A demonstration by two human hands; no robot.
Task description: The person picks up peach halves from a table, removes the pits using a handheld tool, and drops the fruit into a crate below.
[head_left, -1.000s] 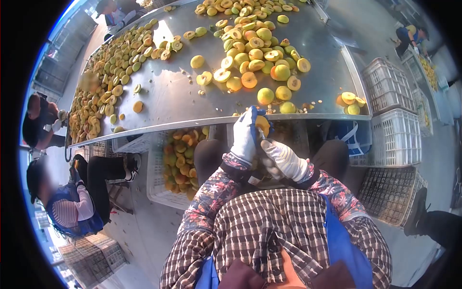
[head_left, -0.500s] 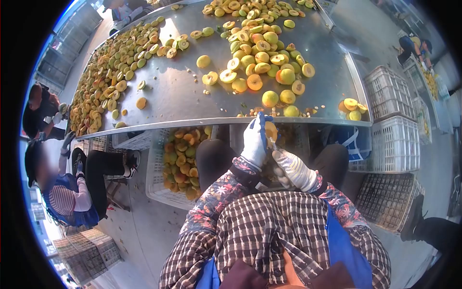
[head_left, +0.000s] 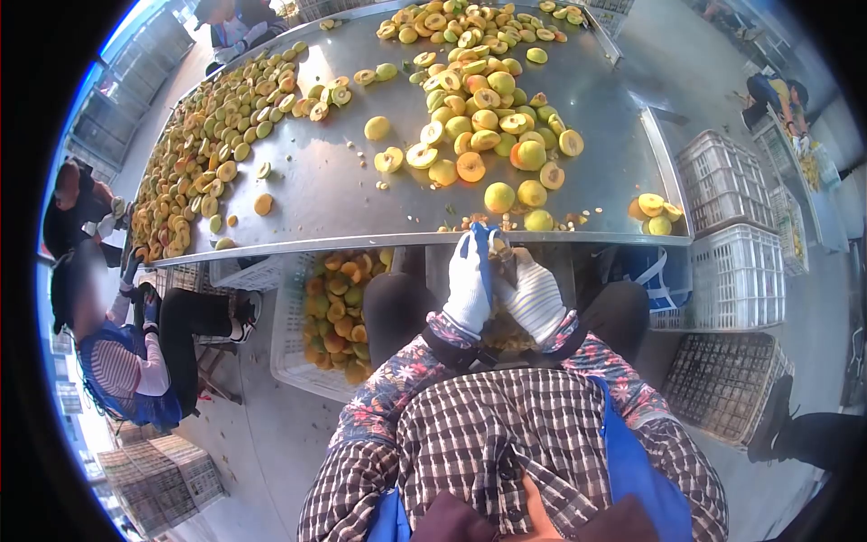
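My left hand (head_left: pixel 470 285), in a white glove with blue on the fingers, is raised just below the near edge of the metal table (head_left: pixel 334 203). Its fingers are closed round a piece of yellow fruit (head_left: pixel 498 254), which is mostly hidden. Close beside it on the right, my right hand (head_left: pixel 535 294), in a striped white glove, has its fingers curled at the same fruit. What the right hand grips cannot be made out. Whole and halved fruits (head_left: pixel 499 197) and small pits lie on the table just beyond my hands.
Halved fruit (head_left: pixel 194 158) is heaped at the table's left. A fruit-filled crate (head_left: pixel 287 348) stands below, left of my knees. Stacked white crates (head_left: pixel 736 271) are at the right. A seated person (head_left: pixel 131 352) is at the left; others work farther off.
My right hand has moved up and closer to my left hand. The fruit, plainly visible before, is now largely covered by the gloves. The view has shifted slightly.
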